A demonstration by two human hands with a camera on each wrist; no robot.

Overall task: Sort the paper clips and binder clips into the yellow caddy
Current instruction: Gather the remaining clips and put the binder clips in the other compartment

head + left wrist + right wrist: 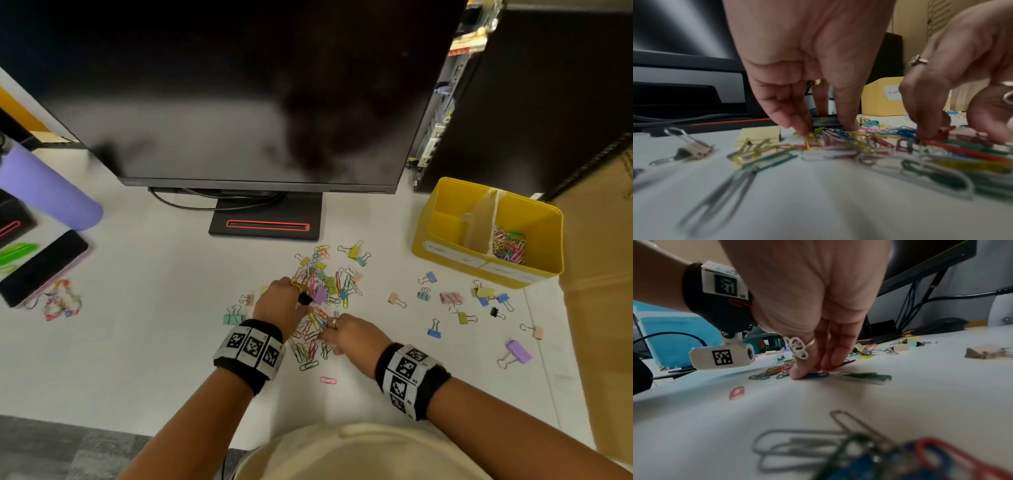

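Paper clips (313,329) tangle under your straight-fingered, pressing right hand (352,334) and curled left hand (277,306), grip unclear; binder clips (320,294) could snag along.

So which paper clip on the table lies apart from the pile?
The pink paper clip: it lies alone, nearest the person; the others tangle in the pile.
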